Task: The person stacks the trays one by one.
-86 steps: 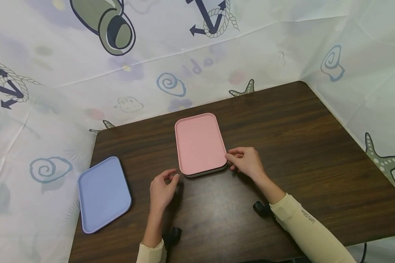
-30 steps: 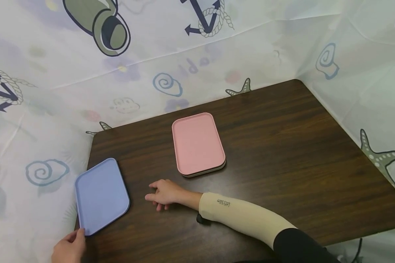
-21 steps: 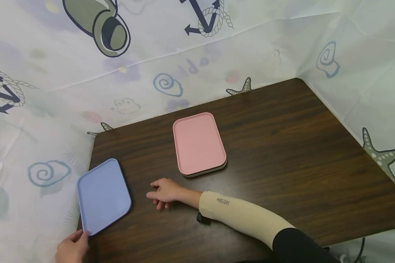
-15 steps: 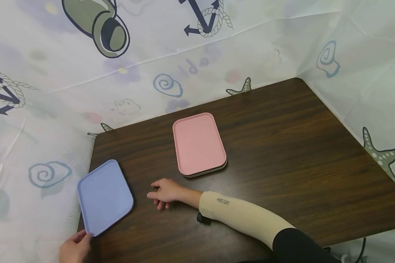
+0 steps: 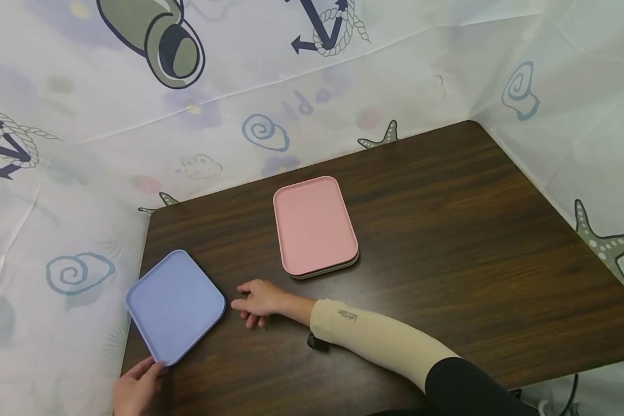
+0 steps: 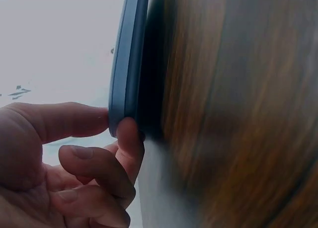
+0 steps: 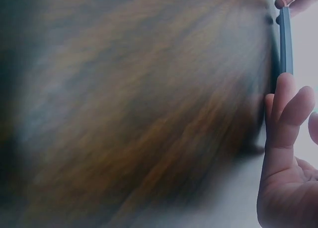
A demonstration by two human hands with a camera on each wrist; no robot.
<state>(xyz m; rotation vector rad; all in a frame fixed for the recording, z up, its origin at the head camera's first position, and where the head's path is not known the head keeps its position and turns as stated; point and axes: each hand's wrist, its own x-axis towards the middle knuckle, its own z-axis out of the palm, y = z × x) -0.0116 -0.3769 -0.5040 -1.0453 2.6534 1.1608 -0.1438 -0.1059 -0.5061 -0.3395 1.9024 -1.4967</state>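
Note:
A blue tray [image 5: 177,306] lies at the left of the table, turned so that one corner points toward the person. My left hand [image 5: 137,388] pinches that near corner between thumb and fingers; the left wrist view shows the tray's edge [image 6: 128,64] between them. Close to the tray's right corner is my right hand [image 5: 260,301], its fingers spread and holding nothing. In the head view a small gap separates its fingertips from the tray. A pink tray [image 5: 316,225] tops a short stack at the middle of the table, beyond the right hand.
The dark wood table [image 5: 447,231] has a patterned cloth [image 5: 213,86] behind it and along both sides. Under the pink tray the edges of the other stacked trays [image 5: 327,270] show. My right forearm in a cream sleeve [image 5: 379,335] crosses the table's front.
Both hands have left the pink tray's near corners. The left hand has gripped the blue tray's near corner and swung it rightward, toward the right hand, which has moved left across the table.

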